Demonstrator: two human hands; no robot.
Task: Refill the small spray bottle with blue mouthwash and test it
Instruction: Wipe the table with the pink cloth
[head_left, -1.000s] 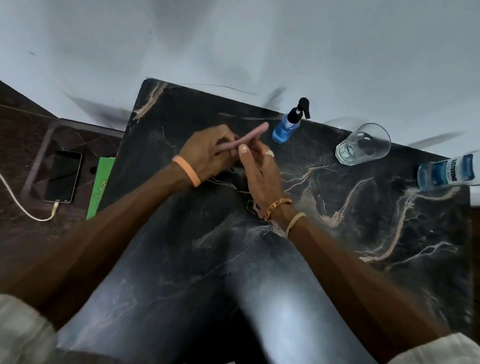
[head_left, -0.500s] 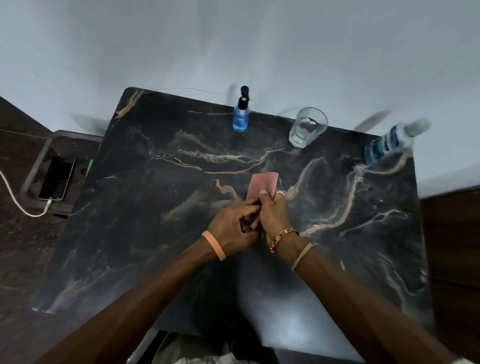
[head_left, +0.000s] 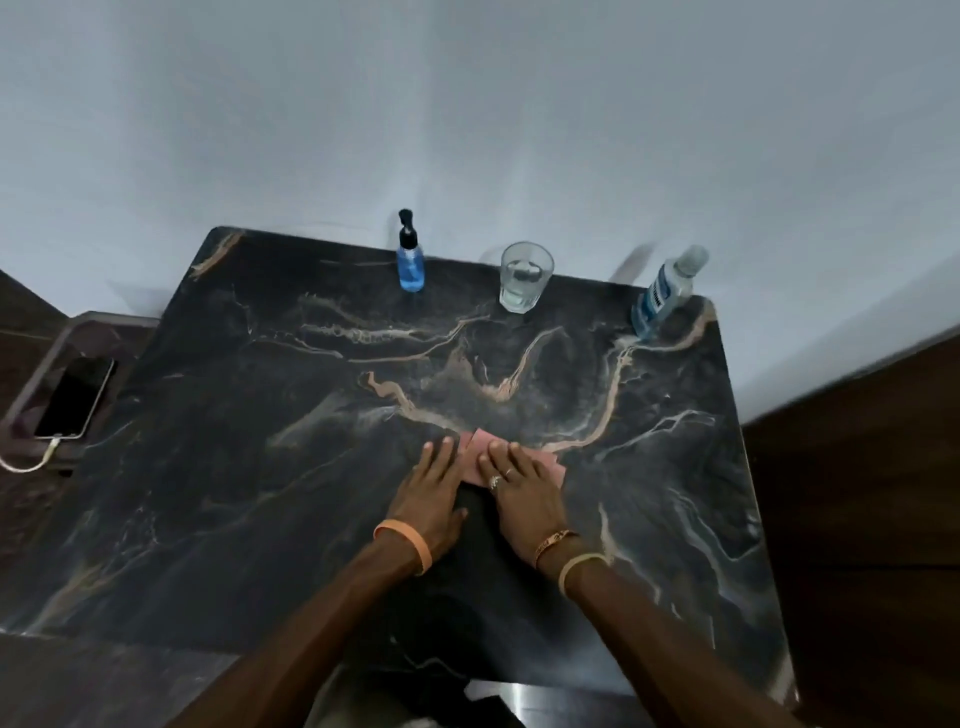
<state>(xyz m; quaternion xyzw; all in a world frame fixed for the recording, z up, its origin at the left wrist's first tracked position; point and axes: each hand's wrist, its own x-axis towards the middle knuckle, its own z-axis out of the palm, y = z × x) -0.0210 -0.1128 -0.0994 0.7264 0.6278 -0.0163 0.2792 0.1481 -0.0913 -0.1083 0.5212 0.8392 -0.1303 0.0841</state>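
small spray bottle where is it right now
In the head view the small spray bottle stands upright at the far edge of the table, by the wall, with the glass as nearest neighbour on its right.

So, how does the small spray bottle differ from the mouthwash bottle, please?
The small spray bottle has a black pump top and no visible label; the mouthwash bottle has a pale cap and a labelled body. The spray bottle is smaller, standing left of the glass; the mouthwash bottle stands right of it. Both hold blue liquid.
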